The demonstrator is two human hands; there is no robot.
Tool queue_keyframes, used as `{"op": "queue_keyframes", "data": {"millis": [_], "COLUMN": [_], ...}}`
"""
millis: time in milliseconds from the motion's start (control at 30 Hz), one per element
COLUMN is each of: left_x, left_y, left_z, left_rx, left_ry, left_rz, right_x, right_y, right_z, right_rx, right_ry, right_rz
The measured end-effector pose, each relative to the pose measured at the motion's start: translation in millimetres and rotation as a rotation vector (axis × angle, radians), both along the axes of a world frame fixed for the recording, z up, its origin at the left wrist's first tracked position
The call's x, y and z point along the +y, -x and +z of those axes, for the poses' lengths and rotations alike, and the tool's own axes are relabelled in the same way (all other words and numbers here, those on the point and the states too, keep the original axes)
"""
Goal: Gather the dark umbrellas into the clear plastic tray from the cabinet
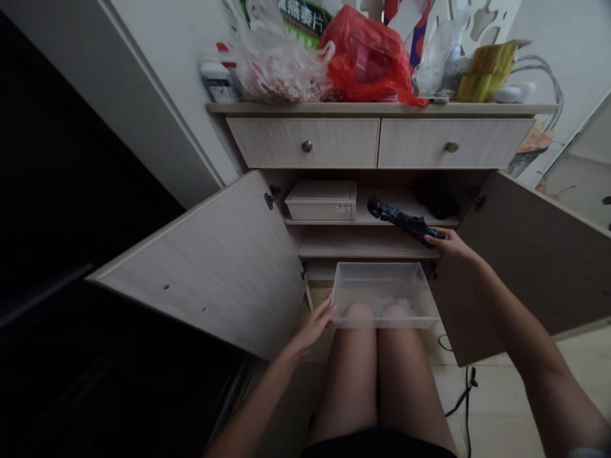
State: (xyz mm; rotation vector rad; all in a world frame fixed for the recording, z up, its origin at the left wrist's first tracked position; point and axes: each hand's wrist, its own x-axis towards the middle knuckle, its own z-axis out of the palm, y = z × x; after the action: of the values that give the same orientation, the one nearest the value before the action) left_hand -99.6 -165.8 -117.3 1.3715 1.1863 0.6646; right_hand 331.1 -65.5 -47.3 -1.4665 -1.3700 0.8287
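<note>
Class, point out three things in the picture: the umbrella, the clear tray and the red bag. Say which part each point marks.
Umbrella (408, 223): head view, middle of its folded dark cloth.
Clear tray (386, 323): head view, its near wall.
Red bag (370, 63): head view, middle of its front.

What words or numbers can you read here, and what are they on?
"燕麦片" (oatmeal): on the green-and-black packet; the character before it isn't clear.
Pale storage box: its label is too small to read.
White bottle: its lettering is too blurred to read.
</note>
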Motion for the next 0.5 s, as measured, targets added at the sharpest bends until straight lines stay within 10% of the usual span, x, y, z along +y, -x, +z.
{"op": "queue_keyframes", "data": {"millis": [200, 500], "left_x": [-3, -4], "left_y": [-2, -2], "left_z": [1.0, 6.6], "left_rx": [-0.044, -0.049], "left_ry": [-0.032, -0.025], "left_rz": [0.014, -0.006], "right_x": [-68, -68], "right_y": [21, 61], "right_z": [-6.7, -21.2], "right_rx": [-0.137, -0.946], "right_ry": [0.084, -0.054], "right_rz": [0.344, 0.397]}}
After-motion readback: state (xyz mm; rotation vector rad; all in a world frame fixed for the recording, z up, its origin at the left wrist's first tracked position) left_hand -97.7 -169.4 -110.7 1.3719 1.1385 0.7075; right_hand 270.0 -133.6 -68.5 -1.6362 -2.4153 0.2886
